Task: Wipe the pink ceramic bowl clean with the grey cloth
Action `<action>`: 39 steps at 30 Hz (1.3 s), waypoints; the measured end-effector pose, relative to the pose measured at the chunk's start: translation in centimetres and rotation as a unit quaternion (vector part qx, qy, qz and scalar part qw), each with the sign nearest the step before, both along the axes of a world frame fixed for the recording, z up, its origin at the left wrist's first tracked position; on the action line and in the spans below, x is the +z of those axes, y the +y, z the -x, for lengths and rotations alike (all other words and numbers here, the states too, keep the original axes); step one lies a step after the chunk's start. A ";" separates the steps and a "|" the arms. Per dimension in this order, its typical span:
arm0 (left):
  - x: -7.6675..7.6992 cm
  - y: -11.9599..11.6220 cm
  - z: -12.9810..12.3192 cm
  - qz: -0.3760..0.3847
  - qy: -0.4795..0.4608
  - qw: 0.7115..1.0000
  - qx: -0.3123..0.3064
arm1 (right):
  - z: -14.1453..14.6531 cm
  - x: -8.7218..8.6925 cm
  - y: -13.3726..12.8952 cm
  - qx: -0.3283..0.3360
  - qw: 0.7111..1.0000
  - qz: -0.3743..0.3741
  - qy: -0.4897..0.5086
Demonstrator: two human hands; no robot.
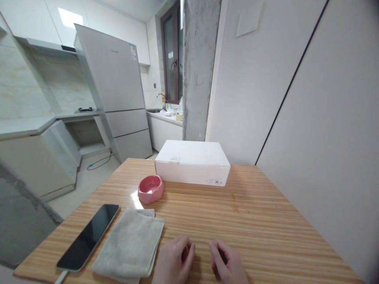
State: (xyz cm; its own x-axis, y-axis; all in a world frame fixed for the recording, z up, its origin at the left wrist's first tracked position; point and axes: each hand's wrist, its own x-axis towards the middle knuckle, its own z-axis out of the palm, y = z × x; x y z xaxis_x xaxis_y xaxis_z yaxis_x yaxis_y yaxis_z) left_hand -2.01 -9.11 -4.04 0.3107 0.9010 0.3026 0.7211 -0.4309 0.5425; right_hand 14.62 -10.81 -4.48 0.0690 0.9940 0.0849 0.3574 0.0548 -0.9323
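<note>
My left hand (174, 258) rests at the table's near edge with its fingers curled in, just right of a folded grey cloth (128, 242). A short gap to the right, my right hand (226, 260) lies on the wood, its fingers curled too. Nothing shows in either hand. Left of the cloth is a black phone (89, 236) with a white cable plugged into its near end. Beyond the cloth stands a pink bowl (151, 189), with no contents visible.
A closed white box (192, 163) sits at the far side of the wooden table (251, 221). Behind are a fridge (115, 75), a sink counter, a concrete column (199, 71) and a white wall on the right.
</note>
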 end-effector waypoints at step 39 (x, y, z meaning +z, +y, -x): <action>1.6 -0.1 0.1 0.097 -0.068 0.992 0.034 | -0.4 0.9 -0.2 0.014 0.998 0.044 0.051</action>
